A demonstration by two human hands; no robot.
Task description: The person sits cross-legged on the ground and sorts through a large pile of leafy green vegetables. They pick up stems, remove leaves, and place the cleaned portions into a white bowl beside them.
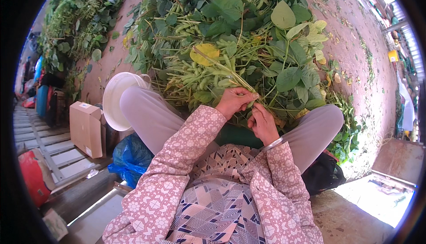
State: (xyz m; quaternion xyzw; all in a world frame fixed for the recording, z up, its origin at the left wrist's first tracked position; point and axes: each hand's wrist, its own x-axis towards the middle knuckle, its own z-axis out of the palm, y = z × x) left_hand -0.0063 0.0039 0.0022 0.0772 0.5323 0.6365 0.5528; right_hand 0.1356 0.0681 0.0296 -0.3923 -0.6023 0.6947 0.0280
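My left hand (235,101) grips the lower end of a soybean stem (229,71) that bears green pods and points up and left. Thumb and fingers of my right hand (263,121) are bent near the same stem end, just right of the left hand; whether they pinch something is hidden. Green pods (204,77) cluster beside the stem, with a yellow leaf (204,54) at its upper part. Under and beyond both hands spreads a large heap of cut bean plants (219,21) with broad green leaves. A dark green surface (238,136) shows between my legs below the hands.
A white bucket (114,102) stands tilted by my left knee. Nearby are a cardboard box (86,127) and a blue plastic bag (131,157). Another plant heap (83,18) lies at upper left. A black bag (322,174) is by my right thigh.
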